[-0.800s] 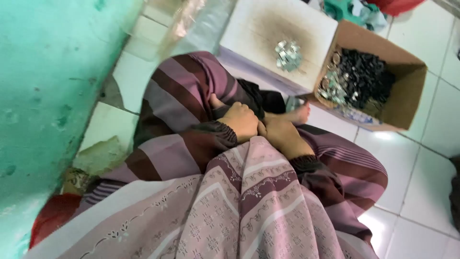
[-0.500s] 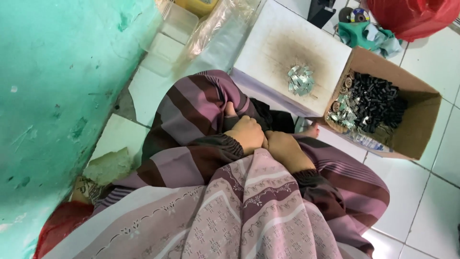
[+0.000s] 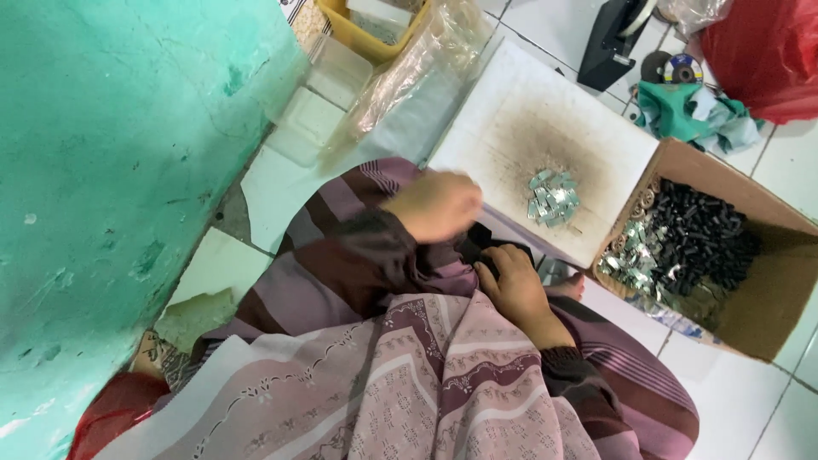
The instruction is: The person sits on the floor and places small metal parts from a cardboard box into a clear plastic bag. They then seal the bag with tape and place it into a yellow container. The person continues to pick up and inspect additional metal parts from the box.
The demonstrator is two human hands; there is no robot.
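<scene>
My left hand is blurred, held above my striped lap near the edge of a white board with a sooty centre. A small pile of silvery metal pieces lies on that board, to the right of this hand. My right hand rests low on my lap, its fingers curled onto a black object. Whether the left hand holds anything cannot be made out.
A cardboard box at the right holds black parts and shiny metal pieces. Behind it lie a green cloth, a red bag and a black tool. A teal wall stands on the left, with a yellow tub and clear plastic beside it.
The two hands were pressed together on my lap; now the left hand has lifted away toward the white board. The view has tilted to show more of the floor ahead.
</scene>
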